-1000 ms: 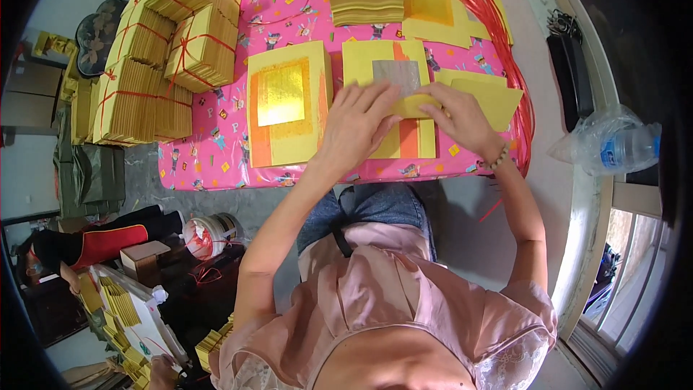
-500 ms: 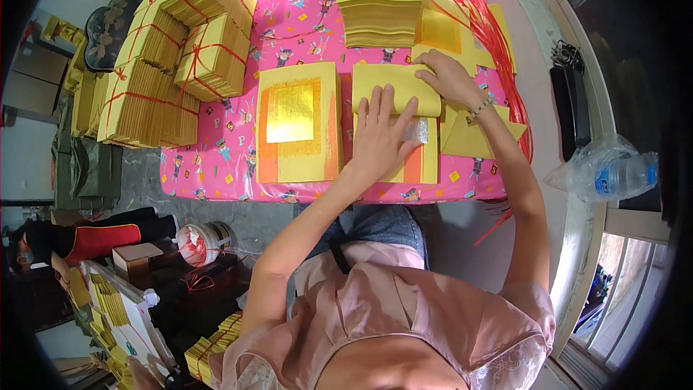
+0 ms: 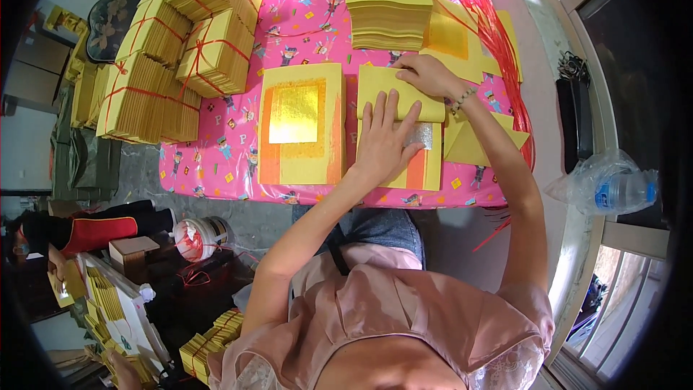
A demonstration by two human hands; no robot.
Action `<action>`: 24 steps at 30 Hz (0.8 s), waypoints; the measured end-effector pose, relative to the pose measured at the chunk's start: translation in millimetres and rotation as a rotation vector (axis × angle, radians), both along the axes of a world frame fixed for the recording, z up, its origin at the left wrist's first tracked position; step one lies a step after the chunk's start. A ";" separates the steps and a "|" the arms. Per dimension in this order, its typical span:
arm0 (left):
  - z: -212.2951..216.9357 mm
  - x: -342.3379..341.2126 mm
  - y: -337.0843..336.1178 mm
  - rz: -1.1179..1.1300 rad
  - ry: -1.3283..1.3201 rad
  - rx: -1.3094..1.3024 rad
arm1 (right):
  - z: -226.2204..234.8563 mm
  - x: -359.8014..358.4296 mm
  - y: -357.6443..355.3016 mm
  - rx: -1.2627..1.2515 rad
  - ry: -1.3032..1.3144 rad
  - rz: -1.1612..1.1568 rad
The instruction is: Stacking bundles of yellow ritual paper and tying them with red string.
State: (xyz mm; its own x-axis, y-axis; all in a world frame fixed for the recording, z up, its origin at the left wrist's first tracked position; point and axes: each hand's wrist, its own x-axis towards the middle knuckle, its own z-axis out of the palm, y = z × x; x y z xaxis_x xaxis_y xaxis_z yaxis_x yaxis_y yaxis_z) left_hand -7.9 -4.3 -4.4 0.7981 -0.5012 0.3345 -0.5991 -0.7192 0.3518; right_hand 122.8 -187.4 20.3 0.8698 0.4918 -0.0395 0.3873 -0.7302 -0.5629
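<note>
A yellow paper sheet [image 3: 375,87], its upper part folded over toward me, lies at the table's near edge. Silver foil and an orange band show below the flap. My left hand [image 3: 390,133] rests flat on it, fingers spread, across the flap's lower edge. At the fold's far edge is my right hand [image 3: 429,76], fingers bent and closed against the paper; the thumb is mostly hidden. Left of my hands lies a stack of yellow sheets [image 3: 332,115] with a gold foil square [image 3: 292,115] bordered in orange. A folded yellow piece [image 3: 480,141] sits beside my right forearm.
A tall yellow paper stack [image 3: 390,25] stands behind my hands on the pink table cover [image 3: 209,180]. Bundles tied with red string [image 3: 148,90] are piled at left. Red strands [image 3: 509,79] hang at right, near a plastic bottle [image 3: 621,191]. Another person [image 3: 101,231] works at lower left.
My right hand has slid left along the fold's far edge. My left hand stays flat on the sheet. The view has shifted slightly, and the other person's hand now holds a yellow piece.
</note>
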 end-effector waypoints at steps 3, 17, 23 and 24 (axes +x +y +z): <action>-2.3 2.0 -0.6 -0.008 -0.015 -0.010 | 1.4 -3.0 1.6 -0.013 -0.005 -0.017; -4.8 -2.2 -2.0 0.004 0.015 0.007 | -4.0 -4.6 -0.8 0.053 -0.124 0.010; -4.1 -5.1 -1.6 0.013 0.054 0.049 | 8.7 -9.4 3.7 0.028 -0.087 -0.002; -5.2 -6.2 -2.3 0.014 0.053 0.048 | 9.2 -10.0 3.8 0.007 -0.078 -0.001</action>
